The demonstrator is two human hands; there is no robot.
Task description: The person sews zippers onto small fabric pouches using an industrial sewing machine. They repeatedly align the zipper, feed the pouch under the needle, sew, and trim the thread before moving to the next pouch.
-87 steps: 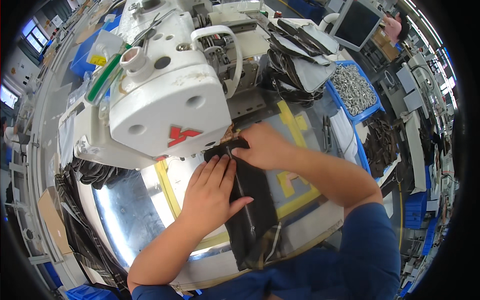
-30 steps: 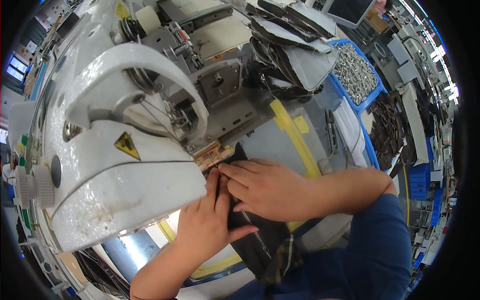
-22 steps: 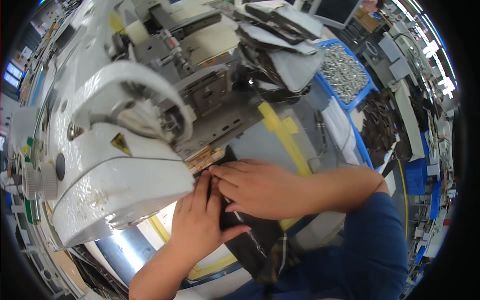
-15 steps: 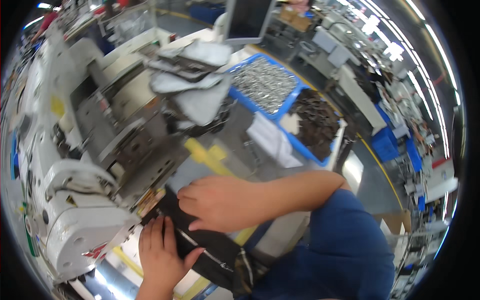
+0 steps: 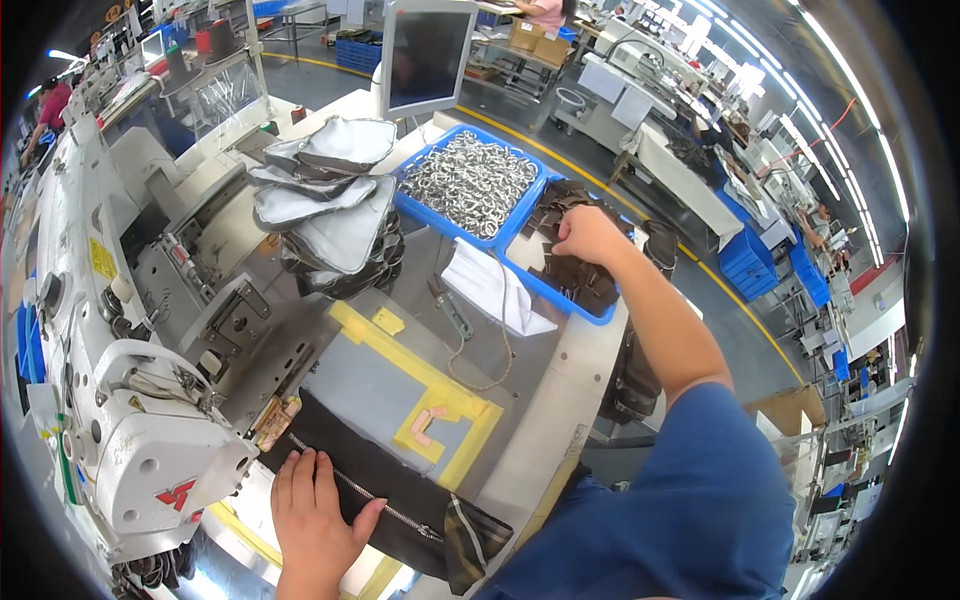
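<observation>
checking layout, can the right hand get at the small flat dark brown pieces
Seemingly yes: the right hand is over the brown pieces, and their shallow blue plastic tray is open above.

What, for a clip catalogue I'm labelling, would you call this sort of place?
Probably a sewing factory or workshop: there's an industrial sewing machine, dark zippered fabric under the left hand, and a blue tray of silver metal fittings.

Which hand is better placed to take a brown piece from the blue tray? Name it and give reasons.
The right hand, I'd judge: it is right at the brown pieces in the blue tray. The left hand rests on the black zippered fabric, farther from the tray.
</observation>
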